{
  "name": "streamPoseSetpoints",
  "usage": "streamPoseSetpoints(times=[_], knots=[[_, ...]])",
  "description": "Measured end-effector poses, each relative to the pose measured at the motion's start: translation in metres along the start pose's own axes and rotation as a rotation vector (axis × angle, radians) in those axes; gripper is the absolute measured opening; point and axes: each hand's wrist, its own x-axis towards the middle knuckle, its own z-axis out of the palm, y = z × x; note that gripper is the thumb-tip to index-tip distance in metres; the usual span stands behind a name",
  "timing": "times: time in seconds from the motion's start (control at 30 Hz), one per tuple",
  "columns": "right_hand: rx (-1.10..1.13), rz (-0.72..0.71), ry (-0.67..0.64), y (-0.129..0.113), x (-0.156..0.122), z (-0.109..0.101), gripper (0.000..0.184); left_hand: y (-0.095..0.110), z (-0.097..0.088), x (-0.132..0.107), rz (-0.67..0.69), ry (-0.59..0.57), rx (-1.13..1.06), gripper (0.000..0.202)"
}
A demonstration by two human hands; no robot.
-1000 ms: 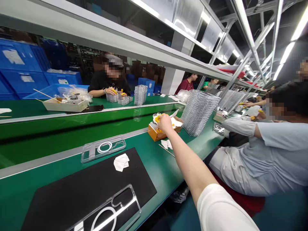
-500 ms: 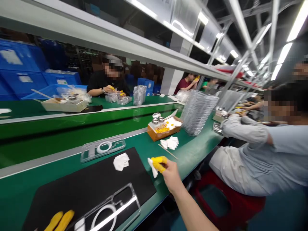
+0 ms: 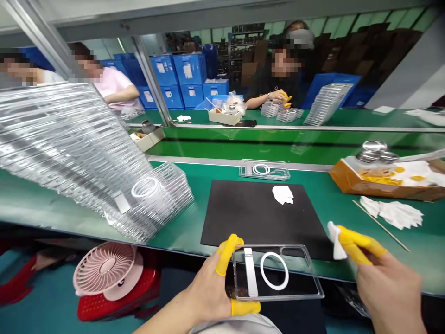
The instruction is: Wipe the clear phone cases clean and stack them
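Head | left hand (image 3: 205, 290) gained clear phone case (image 3: 278, 273) | right hand (image 3: 385, 290) pinches cloth (image 3: 334, 241)

"What's on the counter (image 3: 181, 236), right in the middle?"

"A work mat (image 3: 257, 218) with a folded wipe (image 3: 282, 195) on it, and a phone case (image 3: 264, 170) just behind the mat."

"And to the left of the mat?"

"A leaning stack of cases (image 3: 79, 157). On the right, a cardboard tray (image 3: 347, 183) holds metal tins (image 3: 373, 150), with loose wipes (image 3: 396, 213) and a wooden stick (image 3: 380, 226) in front of it."

"Anything below the counter?"

"A desk fan (image 3: 106, 264) on a stool (image 3: 118, 299), off to the left. The left hand (image 3: 205, 292) holds another case (image 3: 278, 273) at the mat's near edge; the right hand (image 3: 385, 292), beside it, pinches a cloth (image 3: 334, 241)."
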Motion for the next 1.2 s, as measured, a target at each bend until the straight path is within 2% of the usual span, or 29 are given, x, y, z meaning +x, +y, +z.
streamPoseSetpoints(times=[0.1,0.17,0.2,0.27,0.37,0.43,0.5,0.57,0.67,0.73,0.8,0.83,0.97,1.07,1.13,1.2], knots=[[-0.097,-0.380,-0.227,-0.032,-0.034,0.018,0.017,0.001,0.003,-0.004,-0.010,0.010,-0.019,0.136],[-0.135,-0.664,-0.355,-0.050,-0.049,0.037,0.017,0.001,0.004,-0.003,0.018,0.020,-0.012,0.137],[-0.182,-0.760,-0.385,-0.058,-0.054,0.048,0.018,0.001,0.004,-0.002,0.031,0.025,-0.002,0.137],[-0.256,-0.855,-0.407,-0.075,-0.061,0.070,0.019,0.001,0.005,0.000,0.032,0.037,0.009,0.134],[-0.228,-0.899,-0.461,-0.097,-0.074,0.093,0.022,0.001,0.005,0.002,0.030,0.034,-0.003,0.123],[-0.139,-0.953,-0.557,-0.106,-0.083,0.097,0.026,-0.001,0.005,0.003,0.055,0.032,-0.010,0.112],[-0.071,-1.018,-0.662,-0.104,-0.089,0.088,0.028,-0.004,0.006,0.002,0.071,0.054,-0.013,0.110],[-0.082,-1.055,-0.689,-0.092,-0.087,0.071,0.025,-0.006,0.007,0.001,0.058,0.074,-0.015,0.123],[-0.252,-1.061,-0.583,-0.068,-0.071,0.048,0.017,-0.006,0.008,0.001,0.015,0.076,-0.041,0.152],[-0.360,-1.034,-0.477,-0.062,-0.062,0.045,0.017,-0.004,0.007,0.002,-0.012,0.070,-0.058,0.161],[-0.386,-0.984,-0.411,-0.063,-0.061,0.049,0.017,-0.002,0.006,0.002,-0.022,0.064,-0.060,0.161],[-0.362,-0.963,-0.418,-0.065,-0.063,0.051,0.017,-0.002,0.005,0.003,-0.022,0.061,-0.059,0.160],[-0.244,-1.009,-0.534,-0.061,-0.071,0.041,0.019,-0.004,0.006,0.002,-0.026,0.051,-0.058,0.157],[-0.353,-0.948,-0.407,-0.054,-0.068,0.028,0.018,-0.005,0.007,0.000,-0.042,0.053,-0.030,0.153],[-0.389,-0.876,-0.354,-0.060,-0.068,0.032,0.018,-0.005,0.006,-0.001,-0.047,0.062,-0.026,0.148],[-0.326,-0.861,-0.387,-0.071,-0.074,0.043,0.020,-0.005,0.005,-0.002,-0.062,0.060,-0.052,0.142]])
